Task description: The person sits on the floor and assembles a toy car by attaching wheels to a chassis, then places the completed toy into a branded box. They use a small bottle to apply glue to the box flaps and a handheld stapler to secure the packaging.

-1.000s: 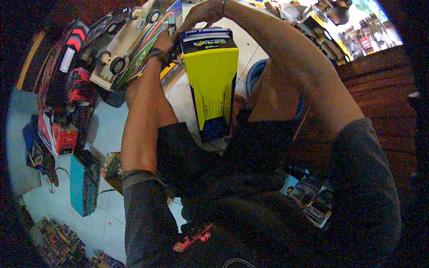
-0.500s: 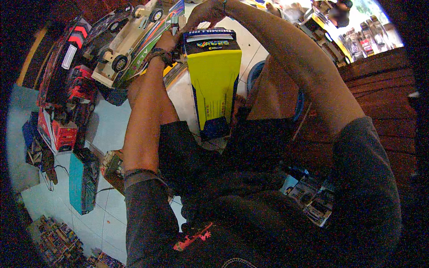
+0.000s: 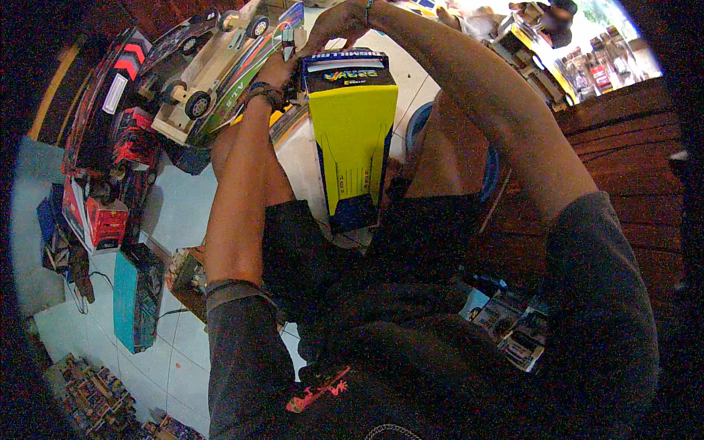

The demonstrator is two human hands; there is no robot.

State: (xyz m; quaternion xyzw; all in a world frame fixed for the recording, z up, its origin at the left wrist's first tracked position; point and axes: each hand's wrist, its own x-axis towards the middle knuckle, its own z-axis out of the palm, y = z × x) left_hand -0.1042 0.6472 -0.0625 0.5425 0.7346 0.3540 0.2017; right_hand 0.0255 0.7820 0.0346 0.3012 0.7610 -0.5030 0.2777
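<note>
A yellow toy truck [image 3: 353, 125] with dark blue trim and a lettered dark panel at its far end stands between my knees. My left hand [image 3: 279, 72], a band on its wrist, is at the truck's far left side with its fingers curled. Beside those fingers a small silvery block-like piece [image 3: 288, 44] sticks up; I cannot tell what it is. My right hand [image 3: 336, 26] arches over from the right, just beyond the truck's far end, its fingers bent down toward my left hand. What the fingertips hold is hidden.
Wooden toy truck chassis with wheels [image 3: 209, 81] and red-and-black toy trucks [image 3: 99, 110] lie at left. A teal box-like body [image 3: 136, 297] rests on the tiled floor. A brown wooden surface [image 3: 616, 169] is at right. Another person [image 3: 557, 22] sits at the far right.
The yellow truck's far end has shifted very slightly to the right and nearer. My left forearm has moved a little to the right; both hands stay close together by the truck's far end.
</note>
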